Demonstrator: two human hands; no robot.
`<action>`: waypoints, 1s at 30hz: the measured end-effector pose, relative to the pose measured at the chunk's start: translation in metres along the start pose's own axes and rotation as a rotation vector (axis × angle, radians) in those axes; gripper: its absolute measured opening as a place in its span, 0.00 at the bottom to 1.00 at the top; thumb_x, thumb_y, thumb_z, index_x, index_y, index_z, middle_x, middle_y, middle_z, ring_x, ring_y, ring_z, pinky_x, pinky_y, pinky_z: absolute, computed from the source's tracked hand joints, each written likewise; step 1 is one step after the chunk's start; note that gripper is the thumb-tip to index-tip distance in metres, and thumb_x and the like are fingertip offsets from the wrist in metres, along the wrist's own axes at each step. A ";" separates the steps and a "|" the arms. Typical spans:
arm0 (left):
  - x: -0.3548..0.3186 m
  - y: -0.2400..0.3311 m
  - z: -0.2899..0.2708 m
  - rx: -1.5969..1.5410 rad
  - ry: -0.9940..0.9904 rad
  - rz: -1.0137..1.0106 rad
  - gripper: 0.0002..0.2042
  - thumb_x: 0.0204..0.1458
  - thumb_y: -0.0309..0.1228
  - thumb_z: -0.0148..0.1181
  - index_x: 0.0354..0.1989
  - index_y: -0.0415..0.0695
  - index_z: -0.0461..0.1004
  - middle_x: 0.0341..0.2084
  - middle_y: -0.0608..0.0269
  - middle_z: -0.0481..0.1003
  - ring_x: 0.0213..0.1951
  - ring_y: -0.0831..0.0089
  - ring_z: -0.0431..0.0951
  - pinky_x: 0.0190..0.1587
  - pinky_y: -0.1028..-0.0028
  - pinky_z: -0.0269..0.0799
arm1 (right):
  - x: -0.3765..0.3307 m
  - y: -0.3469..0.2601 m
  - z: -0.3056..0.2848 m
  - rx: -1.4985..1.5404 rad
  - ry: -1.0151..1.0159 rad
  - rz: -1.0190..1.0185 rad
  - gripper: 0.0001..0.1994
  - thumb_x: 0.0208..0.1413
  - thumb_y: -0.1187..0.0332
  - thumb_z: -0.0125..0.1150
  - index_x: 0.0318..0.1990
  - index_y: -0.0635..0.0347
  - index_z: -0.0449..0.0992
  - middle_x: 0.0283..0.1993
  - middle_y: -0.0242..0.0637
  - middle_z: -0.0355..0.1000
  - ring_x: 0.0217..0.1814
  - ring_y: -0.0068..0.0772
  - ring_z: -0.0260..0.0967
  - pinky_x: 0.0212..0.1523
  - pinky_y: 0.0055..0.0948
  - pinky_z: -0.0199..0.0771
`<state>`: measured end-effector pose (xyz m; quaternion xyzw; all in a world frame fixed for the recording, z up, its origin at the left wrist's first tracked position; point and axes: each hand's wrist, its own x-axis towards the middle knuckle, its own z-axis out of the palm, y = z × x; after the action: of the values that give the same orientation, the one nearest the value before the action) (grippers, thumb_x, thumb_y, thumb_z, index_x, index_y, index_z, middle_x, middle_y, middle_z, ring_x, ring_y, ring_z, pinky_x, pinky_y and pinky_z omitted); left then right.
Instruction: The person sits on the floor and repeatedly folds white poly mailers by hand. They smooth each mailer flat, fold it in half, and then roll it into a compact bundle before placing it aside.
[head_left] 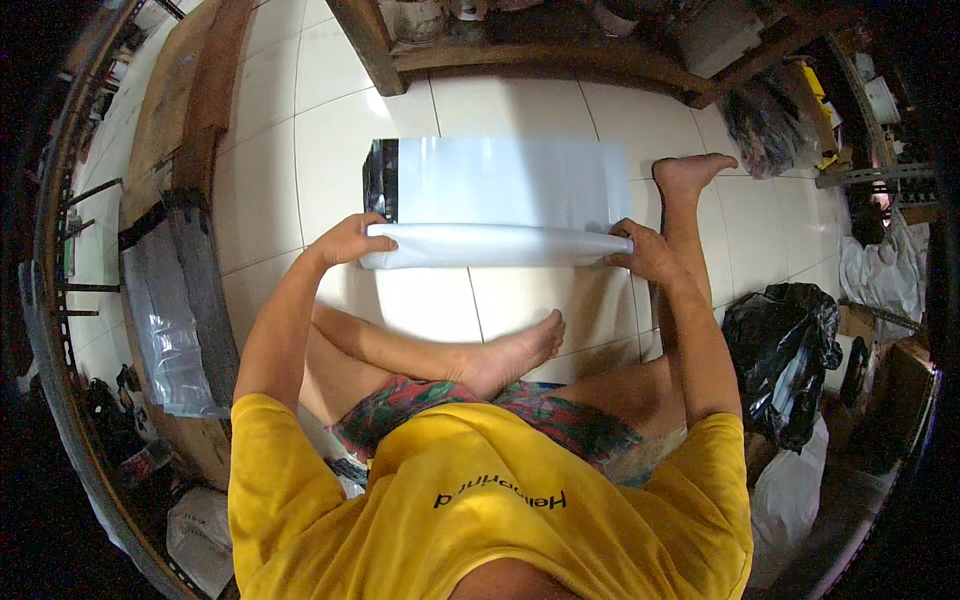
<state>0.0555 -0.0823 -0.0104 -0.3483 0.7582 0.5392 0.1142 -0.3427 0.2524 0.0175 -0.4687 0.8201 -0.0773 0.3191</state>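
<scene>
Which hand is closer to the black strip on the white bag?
Left. The left hand grips the roll just below the black strip; the right hand holds the opposite end.

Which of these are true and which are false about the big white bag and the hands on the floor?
1. Both hands grip the rolled near edge of the white plastic bag. True: the left hand is at one end, the right hand at the other.
2. The bag lies on a wooden table. False: it lies on the white tiled floor.
3. The bag has a dark strip along its left end. True.
4. A black plastic bag sits at the person's left. False: it is at their right.
5. The person wears shoes. False: the feet are bare.
</scene>
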 end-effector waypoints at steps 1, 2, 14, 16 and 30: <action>-0.001 -0.009 0.003 -0.092 0.130 -0.092 0.30 0.49 0.47 0.68 0.52 0.33 0.73 0.35 0.45 0.79 0.34 0.62 0.79 0.42 0.64 0.76 | 0.001 0.010 0.001 0.088 0.016 0.003 0.27 0.48 0.57 0.76 0.52 0.60 0.72 0.49 0.48 0.76 0.51 0.49 0.75 0.53 0.43 0.74; 0.001 -0.017 0.007 -0.132 0.232 -0.154 0.31 0.49 0.48 0.68 0.52 0.33 0.72 0.36 0.44 0.78 0.36 0.61 0.79 0.43 0.64 0.75 | 0.004 0.019 0.005 0.176 0.032 0.005 0.28 0.49 0.55 0.76 0.51 0.60 0.71 0.49 0.49 0.75 0.50 0.48 0.75 0.52 0.42 0.74; -0.003 0.033 0.091 1.088 0.492 0.476 0.37 0.41 0.43 0.73 0.58 0.37 0.64 0.56 0.46 0.68 0.62 0.52 0.65 0.65 0.50 0.60 | 0.010 0.011 0.060 -0.420 0.591 0.020 0.18 0.57 0.62 0.63 0.53 0.56 0.71 0.65 0.57 0.60 0.65 0.59 0.59 0.60 0.54 0.66; 0.002 0.037 0.087 1.104 0.390 0.441 0.38 0.38 0.43 0.74 0.57 0.37 0.65 0.56 0.46 0.68 0.62 0.52 0.66 0.63 0.52 0.63 | 0.000 0.000 0.050 -0.461 0.528 -0.242 0.21 0.55 0.65 0.62 0.57 0.59 0.71 0.65 0.53 0.61 0.64 0.60 0.60 0.60 0.58 0.65; 0.073 0.072 0.022 0.825 0.333 0.538 0.32 0.43 0.42 0.63 0.58 0.41 0.71 0.53 0.44 0.72 0.57 0.50 0.71 0.64 0.56 0.63 | 0.067 -0.005 -0.025 -0.107 0.062 -0.209 0.29 0.48 0.60 0.72 0.57 0.59 0.71 0.57 0.54 0.72 0.63 0.55 0.67 0.63 0.44 0.68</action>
<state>-0.0491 -0.0794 -0.0059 -0.1482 0.9783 0.1428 -0.0227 -0.3781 0.1905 0.0088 -0.5654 0.7792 -0.0806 0.2581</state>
